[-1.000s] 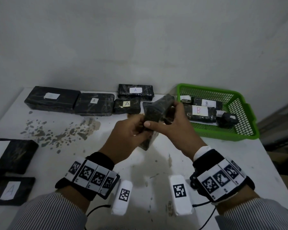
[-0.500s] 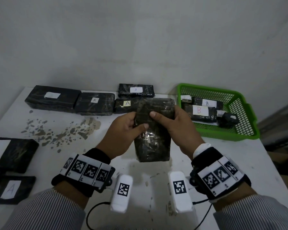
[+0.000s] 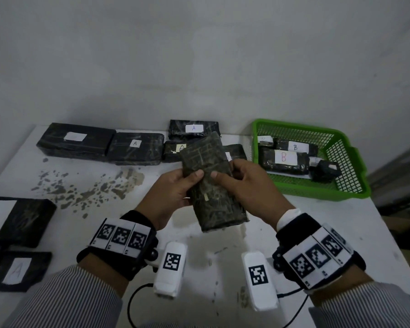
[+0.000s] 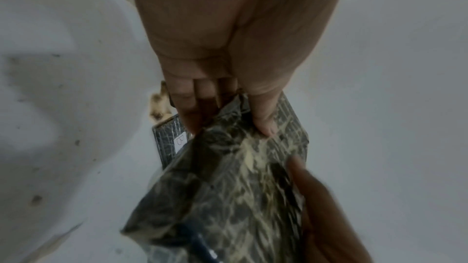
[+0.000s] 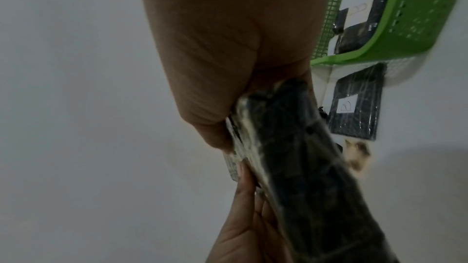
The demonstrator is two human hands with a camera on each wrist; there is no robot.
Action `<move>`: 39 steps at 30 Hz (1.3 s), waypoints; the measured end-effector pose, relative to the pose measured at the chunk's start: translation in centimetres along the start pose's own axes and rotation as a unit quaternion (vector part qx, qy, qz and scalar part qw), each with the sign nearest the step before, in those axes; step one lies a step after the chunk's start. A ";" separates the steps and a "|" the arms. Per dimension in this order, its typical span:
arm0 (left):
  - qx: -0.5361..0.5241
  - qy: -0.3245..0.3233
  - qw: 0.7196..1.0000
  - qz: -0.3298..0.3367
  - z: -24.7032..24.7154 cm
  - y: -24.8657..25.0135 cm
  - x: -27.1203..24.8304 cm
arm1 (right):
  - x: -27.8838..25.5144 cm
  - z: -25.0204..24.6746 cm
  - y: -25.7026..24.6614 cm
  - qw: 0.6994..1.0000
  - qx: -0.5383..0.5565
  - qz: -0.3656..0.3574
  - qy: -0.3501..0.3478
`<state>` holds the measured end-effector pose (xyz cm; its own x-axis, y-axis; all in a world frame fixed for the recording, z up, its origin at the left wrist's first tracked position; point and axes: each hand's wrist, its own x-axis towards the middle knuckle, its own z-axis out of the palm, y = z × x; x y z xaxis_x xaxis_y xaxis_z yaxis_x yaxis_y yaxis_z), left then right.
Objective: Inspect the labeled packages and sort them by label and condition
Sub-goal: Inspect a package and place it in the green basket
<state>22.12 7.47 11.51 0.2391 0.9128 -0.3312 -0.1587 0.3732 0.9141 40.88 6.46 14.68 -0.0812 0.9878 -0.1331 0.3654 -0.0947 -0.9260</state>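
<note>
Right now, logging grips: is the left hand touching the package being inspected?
Touching. The head view shows the left hand with its thumb pressed on the held package; the left wrist view shows fingers beneath it.

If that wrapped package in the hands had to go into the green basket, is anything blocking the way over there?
Nothing visible blocks it. Both the left hand and the right hand hold the package above the table, and the gap to the green basket is open. The basket already holds B-labelled packages, leaving bare mesh at its near side.

The stained white surface [image 3: 258, 235] carries black A-labelled packages [image 3: 135, 147] and a green basket [image 3: 350, 162].
</note>
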 end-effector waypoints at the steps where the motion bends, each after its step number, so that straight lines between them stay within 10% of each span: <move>1: 0.014 -0.002 1.000 0.005 0.0 0.1 -0.1 | 0.0 -0.1 -0.1 1.000 -0.027 -0.015 0.003; 10: -0.031 0.010 0.999 0.028 -0.6 0.8 -0.1 | 0.2 -1.4 0.8 0.993 -0.107 -0.005 -0.055; 17: 0.176 0.021 0.963 0.204 0.2 0.5 -0.6 | 0.0 -0.9 0.0 0.995 0.070 -0.021 -0.064; 22: 0.196 0.039 0.950 0.240 0.2 0.4 -0.5 | 0.2 -0.8 -0.2 0.997 -0.006 -0.072 -0.029; 31: 0.022 0.041 0.999 0.001 0.0 0.5 0.1 | -0.1 -0.1 0.9 0.992 -0.080 -0.098 -0.020; 39: -0.030 0.062 0.998 0.013 0.7 -0.5 0.3 | 0.2 -0.8 1.5 0.996 -0.018 -0.022 0.084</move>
<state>22.91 7.44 11.12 0.1142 0.9345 -0.3371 -0.2217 0.3548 0.9083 42.15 6.63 13.54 0.0566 0.9980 -0.0282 0.3981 -0.0485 -0.9160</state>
